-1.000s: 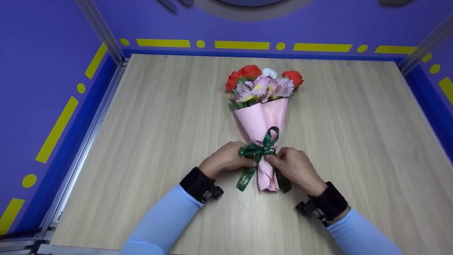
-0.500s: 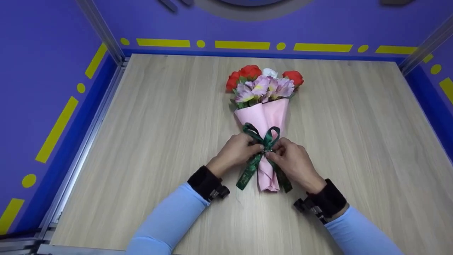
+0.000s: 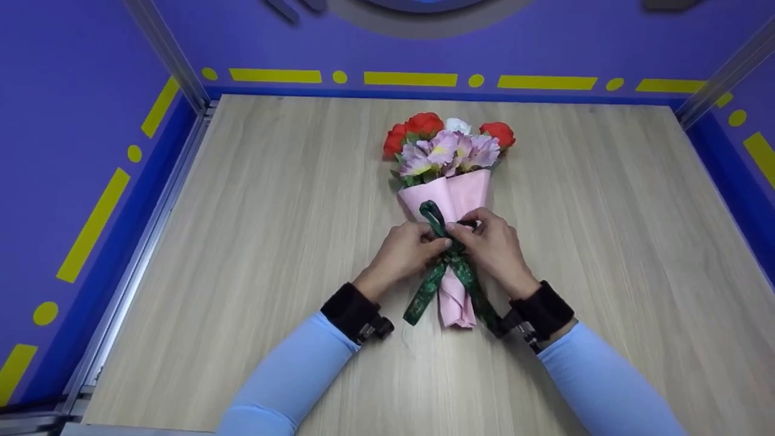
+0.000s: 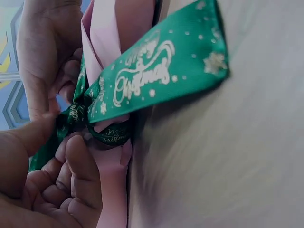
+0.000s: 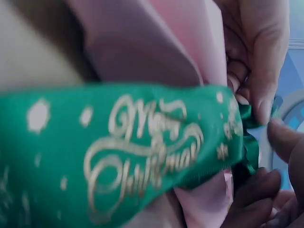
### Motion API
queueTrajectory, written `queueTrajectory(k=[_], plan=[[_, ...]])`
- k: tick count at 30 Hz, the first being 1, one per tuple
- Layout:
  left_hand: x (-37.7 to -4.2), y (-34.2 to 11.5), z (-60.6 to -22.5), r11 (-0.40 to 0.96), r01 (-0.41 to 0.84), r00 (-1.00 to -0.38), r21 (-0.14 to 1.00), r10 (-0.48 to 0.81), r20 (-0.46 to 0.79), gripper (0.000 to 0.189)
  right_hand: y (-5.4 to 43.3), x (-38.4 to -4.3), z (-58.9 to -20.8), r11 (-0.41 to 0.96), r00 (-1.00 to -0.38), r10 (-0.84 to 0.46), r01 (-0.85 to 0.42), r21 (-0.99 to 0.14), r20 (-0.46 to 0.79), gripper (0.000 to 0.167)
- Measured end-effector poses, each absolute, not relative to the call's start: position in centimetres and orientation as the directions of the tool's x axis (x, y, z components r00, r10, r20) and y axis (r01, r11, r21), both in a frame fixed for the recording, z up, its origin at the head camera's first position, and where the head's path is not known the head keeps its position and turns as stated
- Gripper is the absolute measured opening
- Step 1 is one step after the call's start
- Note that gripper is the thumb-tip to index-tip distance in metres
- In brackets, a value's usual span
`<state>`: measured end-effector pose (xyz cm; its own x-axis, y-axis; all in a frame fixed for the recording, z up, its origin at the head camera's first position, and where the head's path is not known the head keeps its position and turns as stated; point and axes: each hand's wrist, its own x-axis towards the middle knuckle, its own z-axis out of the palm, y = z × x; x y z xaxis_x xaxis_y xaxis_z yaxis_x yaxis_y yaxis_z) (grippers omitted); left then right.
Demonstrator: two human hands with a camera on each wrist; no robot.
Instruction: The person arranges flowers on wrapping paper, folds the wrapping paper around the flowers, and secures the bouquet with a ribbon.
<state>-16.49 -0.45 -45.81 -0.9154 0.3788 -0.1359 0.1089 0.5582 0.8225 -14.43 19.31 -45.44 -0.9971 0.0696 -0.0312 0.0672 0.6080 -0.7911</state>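
Note:
A bouquet lies on the table, its stems wrapped in pink paper (image 3: 455,290) and its red, white and lilac flowers (image 3: 445,148) toward the back. Round its narrow waist a dark green ribbon (image 3: 424,297) is tied in a bow, printed "Merry Christmas" (image 4: 142,71). My left hand (image 3: 404,251) pinches the bow's left loop near the knot with thumb and fingers. From the right, my right hand (image 3: 493,245) pinches the bow's other side, thumb tip beside the upright left loop (image 3: 431,212). One ribbon tail crosses close before the right wrist camera (image 5: 142,152), partly hiding the paper.
The wood-grain table (image 3: 290,200) extends around the bouquet. Purple-blue panels with yellow markings (image 3: 412,79) stand at the back and sides, with metal profiles (image 3: 166,51) at the corners. Black wrist straps with small cameras (image 3: 376,328) sit near the tabletop.
The left hand has moved up and inward from under the bow, and the left loop now stands upright. The right hand has shifted up and left, now covering the right loop.

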Motion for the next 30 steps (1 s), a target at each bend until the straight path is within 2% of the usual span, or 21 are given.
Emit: queueTrajectory(k=[2,4,10,16,21,24,30], plan=[[-16.5,-0.4,-45.9,0.574,0.134,-0.917,0.808,0.381,-0.119,0.029,19.4,-14.4,-45.5,0.591,-0.995,0.095,0.069,-0.804,-0.016,0.025],[-16.5,-0.4,-46.0,0.594,0.145,-0.917,0.791,0.38,-0.118,0.03,19.7,-14.1,-45.7,0.569,-0.992,0.125,0.091,-0.818,-0.023,0.019],[-16.3,-0.5,-46.3,0.609,0.121,-0.91,0.784,0.383,-0.158,0.033,20.8,-13.6,-46.4,0.511,-0.986,0.137,0.152,-0.846,-0.094,0.021],[-16.3,-0.2,-46.2,0.625,0.083,-0.917,0.776,0.353,-0.186,0.052,20.8,-13.6,-46.4,0.487,-0.989,0.085,0.151,-0.86,-0.125,0.021],[-16.4,0.0,-46.0,0.674,0.079,-0.915,0.735,0.341,-0.214,0.048,20.9,-13.7,-46.5,0.475,-0.984,0.101,0.176,-0.862,-0.145,0.017],[-16.4,-0.4,-46.0,0.668,0.053,-0.905,0.742,0.346,-0.247,0.048,21.1,-13.6,-46.5,0.467,-0.982,0.099,0.19,-0.864,-0.163,0.024],[-16.2,-1.7,-45.7,0.645,0.034,-0.866,0.763,0.4,-0.3,0.057,21.8,-12.7,-46.1,0.414,-0.975,0.057,0.221,-0.883,-0.217,0.055]])
